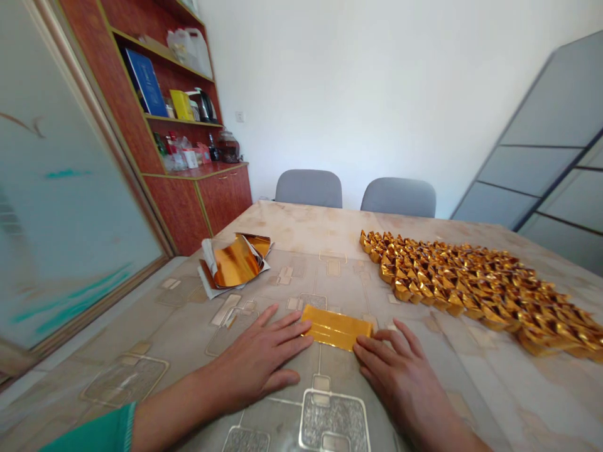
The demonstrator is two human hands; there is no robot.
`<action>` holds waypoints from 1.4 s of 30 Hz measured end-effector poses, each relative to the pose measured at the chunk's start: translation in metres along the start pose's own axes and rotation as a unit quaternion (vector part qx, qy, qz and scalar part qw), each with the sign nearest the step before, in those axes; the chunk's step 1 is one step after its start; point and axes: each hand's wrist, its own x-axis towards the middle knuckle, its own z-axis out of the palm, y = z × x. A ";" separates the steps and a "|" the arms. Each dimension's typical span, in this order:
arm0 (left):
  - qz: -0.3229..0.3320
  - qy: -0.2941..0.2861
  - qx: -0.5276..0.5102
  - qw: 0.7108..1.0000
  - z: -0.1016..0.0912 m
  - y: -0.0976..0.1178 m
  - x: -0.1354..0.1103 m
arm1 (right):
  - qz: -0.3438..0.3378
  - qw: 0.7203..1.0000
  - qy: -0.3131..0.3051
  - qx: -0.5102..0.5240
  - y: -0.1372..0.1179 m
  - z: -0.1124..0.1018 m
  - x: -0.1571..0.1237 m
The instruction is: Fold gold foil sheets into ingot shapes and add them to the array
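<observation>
A flat strip of gold foil paper [336, 327] lies on the patterned table cover [141, 339], just in front of me. My left hand [259, 359] rests flat on the cover, its fingertips touching the strip's left end. My right hand [400, 380] lies spread on the cover, with the thumb and fingers at the strip's right end. Neither hand appears to grip it. To the right spreads a large mass of folded gold paper ingots [464, 282]. Further left, loose gold foil sheets [235, 261] lie on white paper [210, 276].
Two grey office chairs [308, 188] stand beyond the table's far edge. A red-brown wooden cabinet [188, 144] holds bottles, a kettle and a blue book. A glass panel [70, 188] stands at the left, and grey panels [532, 169] lean at the right.
</observation>
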 end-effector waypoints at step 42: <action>0.011 0.086 0.081 0.993 0.020 0.039 -0.009 | -0.157 0.979 -0.048 -0.120 0.017 -0.040 -0.027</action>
